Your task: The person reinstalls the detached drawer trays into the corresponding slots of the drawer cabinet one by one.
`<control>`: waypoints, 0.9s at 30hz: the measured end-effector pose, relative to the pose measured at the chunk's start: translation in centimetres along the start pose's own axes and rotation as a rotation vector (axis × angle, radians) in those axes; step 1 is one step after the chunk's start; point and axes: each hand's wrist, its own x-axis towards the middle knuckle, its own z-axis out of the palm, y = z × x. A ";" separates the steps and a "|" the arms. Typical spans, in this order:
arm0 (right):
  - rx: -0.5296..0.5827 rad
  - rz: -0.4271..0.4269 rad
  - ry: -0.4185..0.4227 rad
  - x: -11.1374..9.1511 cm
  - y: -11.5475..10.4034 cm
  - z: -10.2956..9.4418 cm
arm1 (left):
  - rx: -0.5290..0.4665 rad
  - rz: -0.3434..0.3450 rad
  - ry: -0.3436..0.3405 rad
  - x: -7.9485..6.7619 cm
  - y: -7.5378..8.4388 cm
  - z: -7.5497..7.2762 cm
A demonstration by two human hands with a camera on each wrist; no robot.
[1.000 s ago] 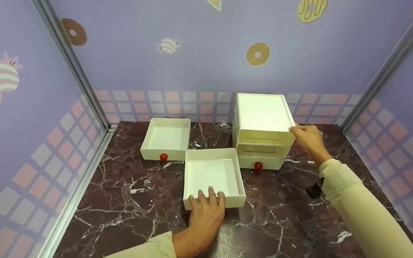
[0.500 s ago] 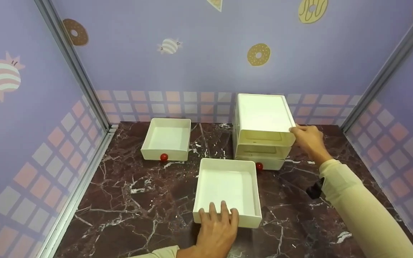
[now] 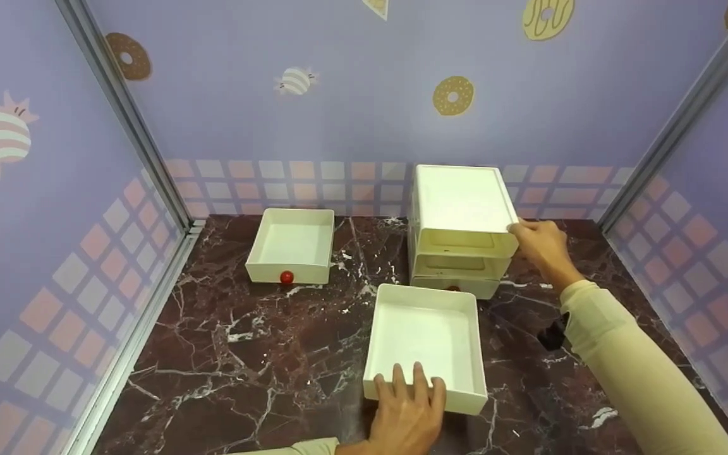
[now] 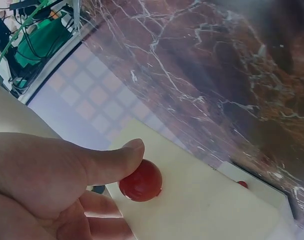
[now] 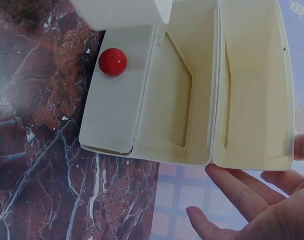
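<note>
My left hand holds a white drawer by its front wall, fingers over the rim. In the left wrist view the thumb presses on the drawer's round red knob. The drawer is tilted, in front of a white drawer cabinet, with nothing inside it. My right hand grips the cabinet's upper right front corner; in the right wrist view its fingers lie against the side. The cabinet's top two slots are vacant. A closed drawer with a red knob fills the bottom one.
Another white drawer with a red knob sits on the dark marbled table to the left. Purple patterned walls enclose the table at the back and both sides. Cables and a green object show outside.
My left hand has drawn the drawer to the right and toward me, from beside the cabinet to in front of it. My right hand stays on the cabinet corner.
</note>
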 end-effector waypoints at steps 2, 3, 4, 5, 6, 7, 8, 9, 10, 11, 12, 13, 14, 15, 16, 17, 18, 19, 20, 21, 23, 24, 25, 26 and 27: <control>0.000 -0.001 0.001 0.0 0.0 0.0 | -0.008 0.002 -0.017 0.4 0.5 0.0; 0.000 -0.001 0.003 0.0 0.0 0.0 | -0.012 0.004 -0.032 0.6 0.8 0.0; -0.003 0.000 0.006 0.0 0.0 0.0 | -0.016 0.009 -0.059 0.9 1.0 -0.2; -0.004 0.000 0.009 0.0 0.1 -0.1 | -0.021 0.011 -0.077 1.2 1.3 -0.3; -0.005 0.001 0.011 0.0 0.1 -0.1 | -0.027 0.014 -0.097 1.6 1.5 -0.4; -0.005 0.002 0.012 0.0 0.1 0.0 | -0.032 0.019 -0.117 1.9 1.7 -0.5; -0.005 0.002 0.012 0.0 0.1 0.0 | -0.036 0.021 -0.127 2.3 2.0 -0.6; -0.007 0.002 0.012 0.1 0.1 0.0 | -0.038 0.023 -0.133 2.6 2.2 -0.6; -0.008 0.001 0.009 0.1 0.1 0.0 | -0.041 0.023 -0.129 2.9 2.4 -0.5; -0.011 0.000 0.006 0.1 0.1 0.1 | -0.041 0.020 -0.115 3.2 2.6 -0.4; -0.013 -0.001 0.004 0.1 0.2 0.1 | -0.039 0.018 -0.107 3.5 2.9 -0.3; -0.014 -0.001 0.000 0.1 0.1 0.1 | -0.037 0.016 -0.096 3.7 3.1 -0.2; -0.015 0.000 -0.003 0.1 0.1 0.1 | -0.033 0.014 -0.085 3.9 3.3 -0.1; -0.014 0.002 -0.006 0.1 0.1 0.1 | -0.029 0.015 -0.083 4.0 3.5 -0.1; -0.014 0.003 -0.008 0.1 0.1 0.1 | -0.025 0.017 -0.083 4.1 3.7 0.0; -0.014 0.002 -0.009 0.1 0.1 0.1 | -0.023 0.017 -0.086 4.2 3.9 0.0; -0.013 0.002 -0.011 0.1 0.1 0.1 | -0.020 0.019 -0.089 4.2 4.1 0.1; -0.010 0.002 -0.012 0.1 0.1 0.1 | -0.019 0.019 -0.091 4.3 4.3 0.2; -0.009 -0.002 -0.012 0.1 0.1 0.1 | -0.014 0.022 -0.096 4.4 4.5 0.3; -0.008 -0.005 -0.012 0.1 0.1 0.1 | -0.011 0.023 -0.099 4.5 4.6 0.4; -0.007 -0.013 -0.009 0.2 0.1 0.0 | -0.004 0.022 -0.098 4.6 5.0 0.6; -0.004 -0.015 -0.009 0.1 0.1 0.0 | 0.001 0.022 -0.099 4.7 5.1 0.7; 0.002 -0.017 -0.009 0.2 0.1 0.1 | 0.004 0.020 -0.099 4.7 5.3 0.8; 0.002 -0.020 -0.007 0.2 0.2 0.1 | 0.007 0.017 -0.099 4.7 5.4 0.9; 0.004 -0.019 -0.006 0.1 0.1 0.1 | 0.008 0.012 -0.097 4.8 5.6 1.0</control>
